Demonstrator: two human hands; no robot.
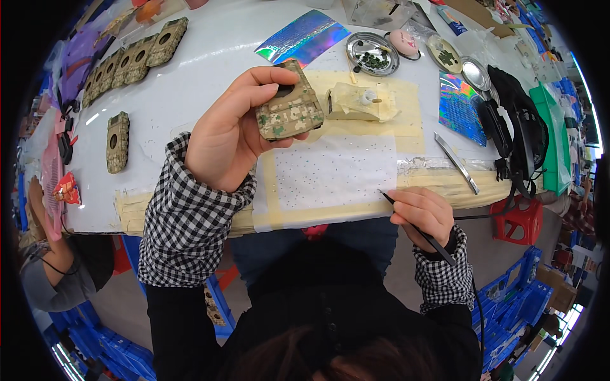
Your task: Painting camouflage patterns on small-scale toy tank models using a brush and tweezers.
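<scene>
Black tool [434, 243], one, held case [291, 113], one

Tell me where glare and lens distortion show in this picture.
Head view: fisheye distortion curves the surroundings toward a black rim; head view: pale light streaks glare on the white table at the left; head view: the upper iridescent sheet throws rainbow reflections; head view: the camouflage case in the left hand shows no obvious blur.

- Paper [337, 171] at table's [171, 82] near edge
- Block [343, 112] behind paper
- Dish [367, 42] behind block
- Case [293, 117] in left hand [213, 143], left of block
- Tweezers [436, 245] in right hand [420, 214], tip by paper's right side
- Bag [518, 117] right of tongs [457, 162]
</scene>
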